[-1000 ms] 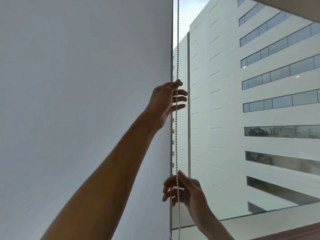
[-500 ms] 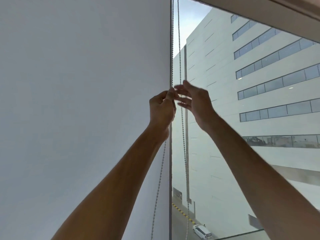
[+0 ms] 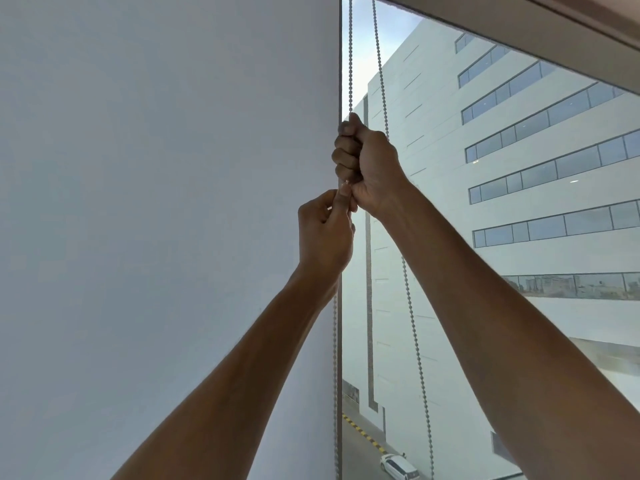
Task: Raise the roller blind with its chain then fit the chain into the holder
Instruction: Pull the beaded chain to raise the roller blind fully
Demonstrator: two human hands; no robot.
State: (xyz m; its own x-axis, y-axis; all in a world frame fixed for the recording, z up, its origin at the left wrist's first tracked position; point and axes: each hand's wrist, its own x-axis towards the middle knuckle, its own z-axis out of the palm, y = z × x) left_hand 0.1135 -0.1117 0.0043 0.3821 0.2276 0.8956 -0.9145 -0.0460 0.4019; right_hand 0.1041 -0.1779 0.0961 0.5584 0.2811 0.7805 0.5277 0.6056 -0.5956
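Note:
A beaded chain (image 3: 350,64) hangs in two strands beside the window's left edge. My right hand (image 3: 367,164) is fisted around the left strand, high up. Directly below it, my left hand (image 3: 323,233) pinches the same strand between thumb and fingers, touching the right hand's heel. The second strand (image 3: 412,323) runs free behind my right wrist and down to the bottom of the frame. The roller blind's bottom bar (image 3: 519,26) crosses the top right corner, raised high. No chain holder is visible.
A plain white wall (image 3: 156,202) fills the left half. The window glass (image 3: 519,220) on the right looks onto a pale multi-storey building and a street with a white car (image 3: 398,466) far below.
My right hand rose from low on the chain to above my left and closed into a fist on the left strand. My left hand has dropped a little. The view tilted upward.

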